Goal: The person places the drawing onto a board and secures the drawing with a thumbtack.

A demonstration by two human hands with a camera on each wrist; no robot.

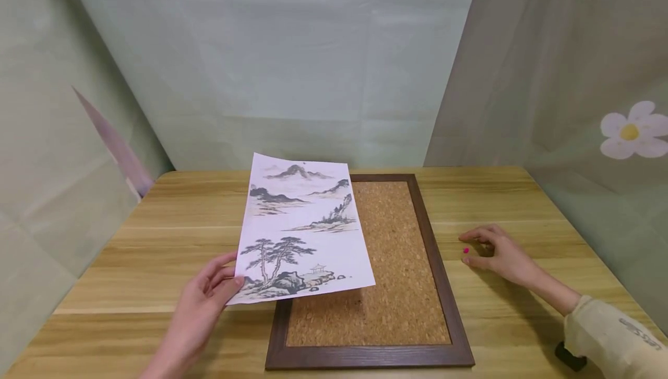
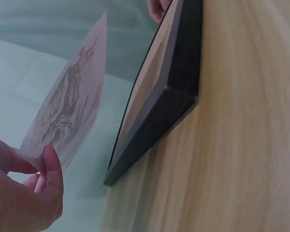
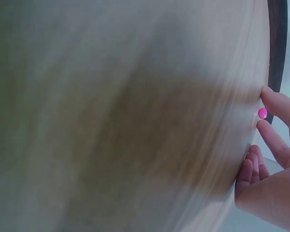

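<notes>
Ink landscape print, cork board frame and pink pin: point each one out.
ink landscape print point(image 1: 300, 234), head view, middle of the sheet, above the pine trees.
cork board frame point(image 1: 435, 263), head view, right-hand dark wooden rail.
pink pin point(image 1: 465, 250), head view, its head, by the right hand's fingertips.
</notes>
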